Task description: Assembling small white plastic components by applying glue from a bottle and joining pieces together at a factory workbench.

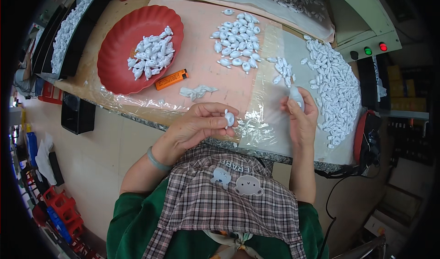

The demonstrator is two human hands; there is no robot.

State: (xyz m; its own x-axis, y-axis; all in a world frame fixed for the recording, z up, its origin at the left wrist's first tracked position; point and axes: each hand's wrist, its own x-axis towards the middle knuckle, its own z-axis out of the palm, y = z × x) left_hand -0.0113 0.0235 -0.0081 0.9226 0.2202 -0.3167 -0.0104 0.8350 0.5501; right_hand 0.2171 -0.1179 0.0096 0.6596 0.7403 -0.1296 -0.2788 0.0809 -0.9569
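Between the thumb and fingers of my left hand (201,125) is a small white plastic piece (229,118), rounded with a small knob on top, held over the table's front edge. My right hand (302,121) grips a small white squeeze bottle (295,95), its narrow tip pointing away from me. Just beyond the tip lies a small cluster of white pieces (283,68). A larger group of rounded white pieces (238,38) rests on the pink sheet (201,43). More white pieces (149,55) are heaped in a red scalloped bowl (110,43) at the left.
On the right, a big pile of slim white pieces (334,89) covers the pale sheet. An orange box cutter (172,79) and a crumpled tissue (198,92) lie near the bowl. Black trays (87,27) stand far left; a green machine frame (366,25) borders the back right.
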